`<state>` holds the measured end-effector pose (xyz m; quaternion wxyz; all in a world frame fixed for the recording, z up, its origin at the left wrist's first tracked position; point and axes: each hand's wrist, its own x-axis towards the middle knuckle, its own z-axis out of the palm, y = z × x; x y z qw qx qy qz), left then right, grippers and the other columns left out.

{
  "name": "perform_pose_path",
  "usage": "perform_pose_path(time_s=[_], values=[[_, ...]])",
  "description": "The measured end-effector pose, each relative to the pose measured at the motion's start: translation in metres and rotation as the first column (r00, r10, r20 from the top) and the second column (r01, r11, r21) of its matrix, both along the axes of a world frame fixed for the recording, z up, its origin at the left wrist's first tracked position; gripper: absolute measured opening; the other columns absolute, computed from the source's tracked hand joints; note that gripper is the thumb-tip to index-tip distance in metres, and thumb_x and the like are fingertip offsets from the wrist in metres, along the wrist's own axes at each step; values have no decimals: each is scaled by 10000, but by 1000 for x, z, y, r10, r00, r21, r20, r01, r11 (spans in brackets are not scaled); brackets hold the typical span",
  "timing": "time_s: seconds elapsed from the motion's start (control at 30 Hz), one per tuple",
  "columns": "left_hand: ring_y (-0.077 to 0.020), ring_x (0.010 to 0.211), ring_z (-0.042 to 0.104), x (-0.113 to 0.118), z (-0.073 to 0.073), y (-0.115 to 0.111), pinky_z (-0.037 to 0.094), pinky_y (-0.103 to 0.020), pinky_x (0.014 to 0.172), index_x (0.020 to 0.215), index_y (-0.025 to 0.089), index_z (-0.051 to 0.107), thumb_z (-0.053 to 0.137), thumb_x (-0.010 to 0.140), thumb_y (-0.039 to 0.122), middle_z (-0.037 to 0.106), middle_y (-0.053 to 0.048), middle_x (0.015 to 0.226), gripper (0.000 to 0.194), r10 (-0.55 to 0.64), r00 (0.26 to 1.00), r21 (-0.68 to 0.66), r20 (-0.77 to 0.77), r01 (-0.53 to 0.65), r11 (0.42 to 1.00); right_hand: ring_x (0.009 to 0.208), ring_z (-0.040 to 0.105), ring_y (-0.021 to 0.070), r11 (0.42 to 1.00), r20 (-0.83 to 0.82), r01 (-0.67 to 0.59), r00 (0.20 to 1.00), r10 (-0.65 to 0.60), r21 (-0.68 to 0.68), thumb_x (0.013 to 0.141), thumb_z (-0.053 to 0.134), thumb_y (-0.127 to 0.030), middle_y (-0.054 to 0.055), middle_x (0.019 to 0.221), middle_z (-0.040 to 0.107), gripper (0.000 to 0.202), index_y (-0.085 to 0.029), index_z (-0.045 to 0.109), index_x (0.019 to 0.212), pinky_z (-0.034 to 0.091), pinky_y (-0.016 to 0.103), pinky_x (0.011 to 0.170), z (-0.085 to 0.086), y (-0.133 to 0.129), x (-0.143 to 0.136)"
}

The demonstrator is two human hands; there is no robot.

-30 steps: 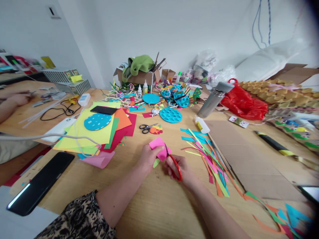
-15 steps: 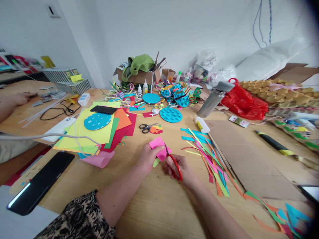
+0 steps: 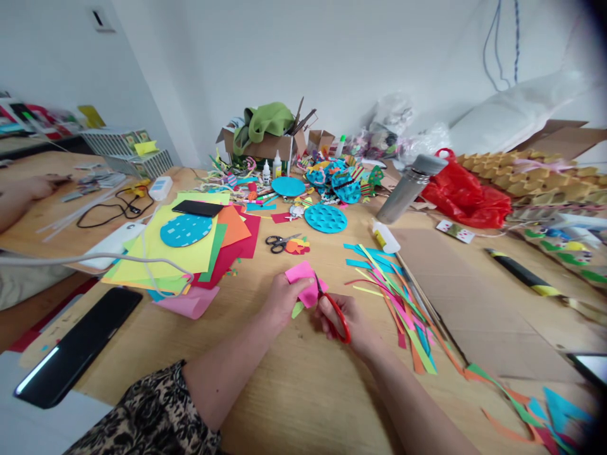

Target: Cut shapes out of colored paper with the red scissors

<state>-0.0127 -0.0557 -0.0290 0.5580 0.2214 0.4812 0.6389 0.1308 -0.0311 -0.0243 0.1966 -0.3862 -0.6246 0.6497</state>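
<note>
In my left hand [image 3: 281,297] is a small piece of pink paper [image 3: 303,278], pinched between thumb and fingers. A bit of light green paper [image 3: 298,309] pokes out under it. My right hand [image 3: 342,316] grips red-handled scissors [image 3: 340,321], whose blades lie at the right part of the pink paper. Whether the blades are parted is hard to see. Beyond my hands, black-handled scissors [image 3: 279,242] lie beside small orange, red and yellow paper cut-outs [image 3: 298,246].
Stacked coloured sheets [image 3: 208,235] and a large black phone [image 3: 78,347] lie to the left. Paper strips [image 3: 403,297], a glue bottle [image 3: 386,237], a metal flask [image 3: 406,189] and a cardboard sheet [image 3: 467,297] are to the right. Another person's hand [image 3: 33,193] rests far left.
Hardly anything differs. The red scissors' handles have shifted very slightly to the right; both hands keep their hold at the pink paper.
</note>
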Motion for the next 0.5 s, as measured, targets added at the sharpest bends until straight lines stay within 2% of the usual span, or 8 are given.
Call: perform_pose_path(time_s=[0.17, 0.5], values=[[-130, 529, 539, 0, -1, -1, 414, -256, 525, 630, 128, 680, 757, 590, 267, 625, -32, 591, 164, -9, 1000, -8, -20, 8, 1000, 371, 460, 88, 1000, -17, 9, 1000, -10, -25, 712, 561, -830, -15, 465, 546, 658, -173, 564, 661, 311, 222, 391, -2, 0, 0], [-160, 574, 572, 0, -1, -1, 435, -274, 553, 682, 115, 709, 745, 599, 290, 639, -51, 613, 198, -41, 999, -7, -34, 41, 999, 363, 451, 92, 1000, -20, 13, 1000, -13, -11, 708, 558, -832, -16, 459, 538, 655, -179, 564, 659, 295, 227, 390, -1, 0, 1]])
